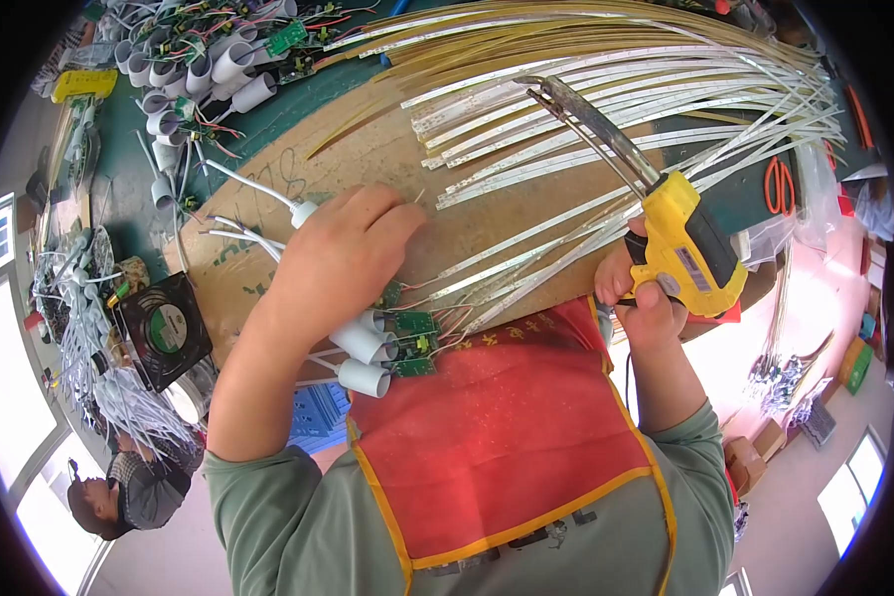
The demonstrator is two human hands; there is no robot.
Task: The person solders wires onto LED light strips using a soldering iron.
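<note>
My left hand (353, 238) is closed over a white cable with a moulded collar (303, 213); the part under my palm is hidden. A thin pale wire end (420, 197) sticks out by the fingertips. My right hand (638, 293) grips a yellow and black soldering gun (687, 248), its metal tube and tip reaching over the strips toward the upper left. Below my left wrist lie white tubular housings (365, 377) with green circuit boards (414, 338). Thin reddish wires run from the boards toward the ends of white LED strips (526, 263).
More LED strips (606, 84) fan out across a brown board (368, 139). White housings with boards (233, 65) crowd the far left. A black fan (162, 331) stands at the left edge. Orange-handled scissors (779, 187) lie right. Another person (134, 492) is at lower left.
</note>
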